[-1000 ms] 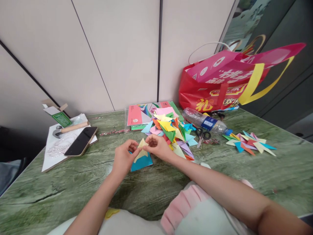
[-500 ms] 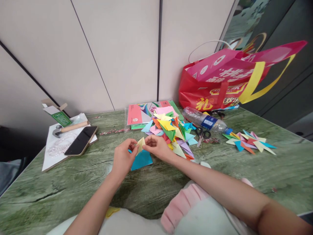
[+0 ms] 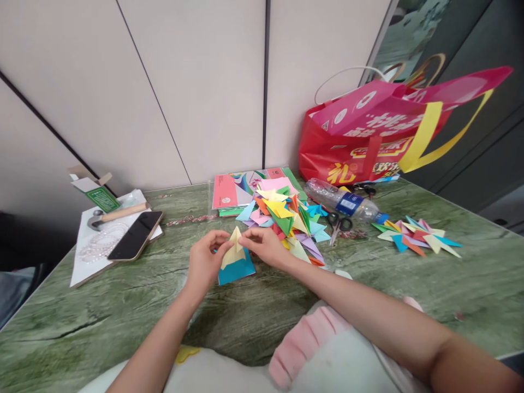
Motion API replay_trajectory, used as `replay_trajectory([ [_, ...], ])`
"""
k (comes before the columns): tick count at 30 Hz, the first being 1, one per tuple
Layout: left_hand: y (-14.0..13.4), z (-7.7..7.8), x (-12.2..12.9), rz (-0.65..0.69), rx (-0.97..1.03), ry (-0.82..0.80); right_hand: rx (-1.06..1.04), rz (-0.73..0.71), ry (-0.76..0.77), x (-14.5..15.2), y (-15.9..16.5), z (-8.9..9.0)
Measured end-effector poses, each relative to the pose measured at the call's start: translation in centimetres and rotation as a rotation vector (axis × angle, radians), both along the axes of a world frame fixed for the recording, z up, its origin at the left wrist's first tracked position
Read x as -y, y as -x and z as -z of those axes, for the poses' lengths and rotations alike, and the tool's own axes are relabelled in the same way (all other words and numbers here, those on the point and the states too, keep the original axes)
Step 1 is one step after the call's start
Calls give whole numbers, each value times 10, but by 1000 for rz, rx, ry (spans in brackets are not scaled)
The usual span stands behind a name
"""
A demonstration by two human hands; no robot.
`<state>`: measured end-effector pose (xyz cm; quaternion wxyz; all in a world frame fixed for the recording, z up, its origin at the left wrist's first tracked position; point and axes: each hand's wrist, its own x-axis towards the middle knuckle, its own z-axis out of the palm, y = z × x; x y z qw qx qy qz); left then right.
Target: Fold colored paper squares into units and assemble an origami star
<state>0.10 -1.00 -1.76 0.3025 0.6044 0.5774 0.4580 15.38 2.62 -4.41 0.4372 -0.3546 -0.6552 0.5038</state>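
- My left hand point(image 3: 208, 255) and right hand point(image 3: 266, 248) are near each other but apart, each with its fingertips pinched on the cream folded paper point(image 3: 233, 255).
- That paper is between my hands, its peak pointing away from me, its lower edge overlapping the blue sheet point(image 3: 236, 273) in my view; I can't tell whether the two touch.
- To my left, a wide stretch of green tabletop point(image 3: 135, 311) runs from my forearm to the table's left edge.
- The phone point(image 3: 136, 236) lies partly over the edge of a white board point(image 3: 82, 266), well apart from my left hand; the hammer point(image 3: 123, 212) is just beyond it.
- Room is tighter at my right hand: the heap of colored folded paper point(image 3: 282, 210) spreads right up near my knuckles, its far side on the pink packet point(image 3: 225, 189).
- Right of that heap come the scissors point(image 3: 335, 225), then the clear bottle point(image 3: 347, 203), with a smaller paper cluster point(image 3: 421, 237) near its blue cap.
- Tabletop lies between that cluster and the right edge.
- At the back, the red bag point(image 3: 347, 147) stands near the wall panels point(image 3: 213, 93).
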Motion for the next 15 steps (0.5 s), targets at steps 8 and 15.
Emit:
replay_trajectory([
  [8, 2, -4, -2, 19, 207, 106, -41, 28, 50, -1, -1, 3],
  [15, 1, -5, -2, 16, 142, 21, 4, 43, -10, 2, 0, 1],
])
